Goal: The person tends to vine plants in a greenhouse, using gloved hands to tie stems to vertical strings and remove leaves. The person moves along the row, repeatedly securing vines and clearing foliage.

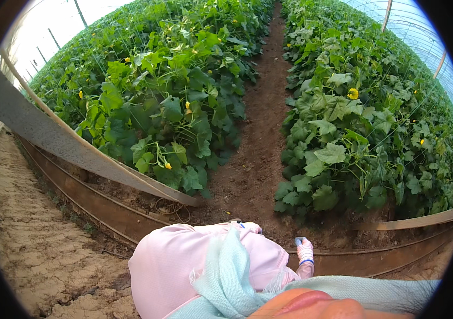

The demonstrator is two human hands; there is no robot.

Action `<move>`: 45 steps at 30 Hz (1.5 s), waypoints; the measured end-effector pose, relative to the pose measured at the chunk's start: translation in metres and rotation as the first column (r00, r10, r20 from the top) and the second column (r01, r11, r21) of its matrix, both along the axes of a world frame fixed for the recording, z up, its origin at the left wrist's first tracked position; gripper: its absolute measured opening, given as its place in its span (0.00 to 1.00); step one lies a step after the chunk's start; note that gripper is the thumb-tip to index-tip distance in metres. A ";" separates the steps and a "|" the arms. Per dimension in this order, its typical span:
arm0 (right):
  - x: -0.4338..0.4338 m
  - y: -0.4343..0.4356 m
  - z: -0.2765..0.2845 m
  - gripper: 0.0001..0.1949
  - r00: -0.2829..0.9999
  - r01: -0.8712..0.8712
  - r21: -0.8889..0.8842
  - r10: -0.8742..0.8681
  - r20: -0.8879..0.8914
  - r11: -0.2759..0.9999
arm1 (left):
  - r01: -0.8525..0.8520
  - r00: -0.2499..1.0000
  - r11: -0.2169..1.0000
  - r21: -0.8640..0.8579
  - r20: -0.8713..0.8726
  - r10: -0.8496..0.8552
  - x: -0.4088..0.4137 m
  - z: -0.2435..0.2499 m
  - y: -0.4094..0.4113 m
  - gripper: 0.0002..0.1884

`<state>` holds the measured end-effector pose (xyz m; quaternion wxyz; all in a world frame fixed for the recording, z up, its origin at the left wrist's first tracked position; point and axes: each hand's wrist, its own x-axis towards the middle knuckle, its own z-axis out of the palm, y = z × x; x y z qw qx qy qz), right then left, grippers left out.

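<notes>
My right hand, in a striped knitted glove with grey-blue fingertips and a blue cuff edge, hangs low beside my pink garment. It is small in view and nothing can be made out in it. Of my left hand, only a bit of striped glove with blue trim shows past the front of the garment; its fingers are hidden. Beyond both hands, a brown soil path runs between two dense beds of gourd-family vines. Broad green leaves fill the left bed and the right bed, with a yellow flower on the right.
A long grey board borders the left bed and a wooden board the right one. Before me crosses a brown strip with raised edges. A coiled cord lies by the path, and cracked dry soil at lower left.
</notes>
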<state>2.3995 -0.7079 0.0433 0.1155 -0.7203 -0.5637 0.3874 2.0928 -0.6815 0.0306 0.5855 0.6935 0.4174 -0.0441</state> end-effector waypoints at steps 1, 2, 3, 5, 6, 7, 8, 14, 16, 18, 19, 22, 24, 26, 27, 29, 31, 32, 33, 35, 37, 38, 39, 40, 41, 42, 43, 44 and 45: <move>0.002 0.007 -0.019 0.09 0.999 -0.037 0.044 0.037 0.017 0.998 | 0.034 0.999 0.999 0.013 0.010 -0.034 0.005 -0.002 0.016 0.18; 0.000 0.015 -0.031 0.09 0.998 -0.058 0.054 0.058 0.009 0.997 | 0.063 0.998 0.998 0.028 0.018 -0.064 0.009 -0.007 0.032 0.18; -0.011 0.024 -0.027 0.09 0.997 0.037 -0.101 -0.043 -0.065 0.994 | 0.094 0.995 0.995 0.041 0.023 -0.095 0.011 -0.014 0.047 0.18; -0.027 0.046 -0.029 0.11 0.998 0.032 -0.066 -0.035 -0.051 0.997 | 0.141 0.989 0.988 0.064 0.038 -0.143 0.013 -0.031 0.084 0.18; -0.028 0.062 -0.055 0.12 0.995 0.047 -0.092 -0.055 -0.080 0.995 | 0.143 0.989 0.988 0.059 0.037 -0.146 0.008 -0.041 0.096 0.18; -0.029 0.080 -0.082 0.13 0.991 0.068 -0.116 -0.081 -0.111 0.991 | 0.121 0.992 0.991 0.055 0.036 -0.123 0.002 -0.050 0.113 0.17; -0.039 0.097 -0.084 0.14 0.997 0.047 -0.056 -0.050 -0.052 0.997 | 0.105 0.994 0.993 0.045 0.013 -0.105 -0.003 -0.065 0.136 0.18; -0.075 0.194 -0.080 0.14 0.974 0.188 -0.062 -0.194 -0.113 0.980 | 0.086 0.982 0.994 0.069 -0.173 -0.073 -0.009 -0.030 0.277 0.17; -0.080 0.219 -0.054 0.13 0.973 0.182 0.079 -0.169 -0.155 0.980 | 0.072 0.993 0.972 0.225 -0.108 -0.049 -0.014 -0.023 0.314 0.17; -0.070 0.249 -0.032 0.11 0.961 0.263 0.242 -0.231 -0.152 0.934 | 0.027 0.999 0.972 0.232 -0.052 -0.016 -0.009 -0.022 0.343 0.17; -0.058 0.264 -0.040 0.11 0.929 0.350 0.312 -0.284 -0.239 0.883 | 0.045 0.999 0.946 0.321 0.008 -0.050 -0.001 -0.016 0.356 0.16; -0.026 0.306 -0.018 0.08 0.775 0.625 0.420 -0.457 -0.437 0.658 | -0.071 0.976 0.972 0.224 0.215 0.022 0.038 -0.006 0.385 0.14; -0.001 0.329 0.005 0.08 0.692 0.718 0.396 -0.528 -0.492 0.573 | -0.107 0.917 0.971 0.215 0.400 0.012 0.076 0.007 0.402 0.12; 0.033 0.351 0.002 0.08 0.623 0.779 0.427 -0.489 -0.610 0.459 | -0.102 0.853 0.965 0.242 0.520 -0.040 0.114 0.016 0.420 0.12; 0.046 0.363 0.009 0.09 0.614 0.788 0.436 -0.515 -0.598 0.434 | -0.106 0.814 0.958 0.265 0.577 -0.070 0.131 0.023 0.430 0.12; 0.069 0.386 0.016 0.10 0.612 0.789 0.516 -0.509 -0.605 0.335 | -0.092 0.795 0.943 0.320 0.593 -0.124 0.160 0.041 0.451 0.12; 0.093 0.411 0.016 0.11 0.639 0.742 0.612 -0.566 -0.521 0.274 | -0.079 0.772 0.933 0.350 0.613 -0.165 0.179 0.063 0.469 0.12; 0.102 0.418 0.018 0.12 0.658 0.712 0.603 -0.642 -0.393 0.360 | -0.071 0.780 0.942 0.329 0.607 -0.153 0.189 0.063 0.481 0.12; 0.103 0.425 0.030 0.12 0.668 0.686 0.576 -0.699 -0.257 0.444 | -0.061 0.789 0.950 0.307 0.598 -0.142 0.198 0.063 0.493 0.11; 0.119 0.443 0.013 0.14 0.680 0.639 0.592 -0.721 -0.136 0.491 | -0.052 0.812 0.937 0.346 0.561 -0.162 0.220 0.056 0.517 0.11; 0.112 0.452 0.012 0.13 0.702 0.595 0.653 -0.698 -0.140 0.468 | 0.013 0.816 0.958 0.287 0.550 -0.176 0.235 0.050 0.535 0.11; 0.110 0.456 0.013 0.12 0.669 0.623 0.666 -0.720 -0.183 0.410 | 0.052 0.844 0.950 0.308 0.496 -0.207 0.239 0.046 0.546 0.12; 0.104 0.455 0.019 0.12 0.632 0.649 0.675 -0.743 -0.220 0.352 | 0.094 0.865 0.942 0.322 0.441 -0.237 0.241 0.047 0.555 0.12; 0.104 0.450 0.014 0.11 0.615 0.686 0.643 -0.744 -0.262 0.340 | 0.102 0.863 0.951 0.292 0.450 -0.231 0.241 0.036 0.564 0.12; 0.105 0.442 0.009 0.10 0.595 0.722 0.610 -0.744 -0.304 0.328 | 0.056 0.825 0.984 0.171 0.547 -0.142 0.239 0.019 0.573 0.11; 0.104 0.433 0.004 0.10 0.570 0.757 0.573 -0.745 -0.345 0.314 | 0.034 0.837 0.982 0.186 0.532 -0.130 0.230 0.003 0.582 0.10; 0.101 0.423 0.003 0.09 0.558 0.784 0.507 -0.763 -0.326 0.357 | 0.012 0.850 0.979 0.203 0.513 -0.117 0.216 -0.012 0.593 0.10; 0.094 0.412 0.002 0.08 0.577 0.775 0.488 -0.764 -0.288 0.401 | 0.035 0.899 0.982 0.187 0.424 -0.113 0.199 -0.023 0.602 0.09; 0.085 0.400 -0.002 0.08 0.593 0.767 0.466 -0.765 -0.253 0.441 | 0.060 0.937 0.983 0.173 0.329 -0.115 0.179 -0.030 0.610 0.08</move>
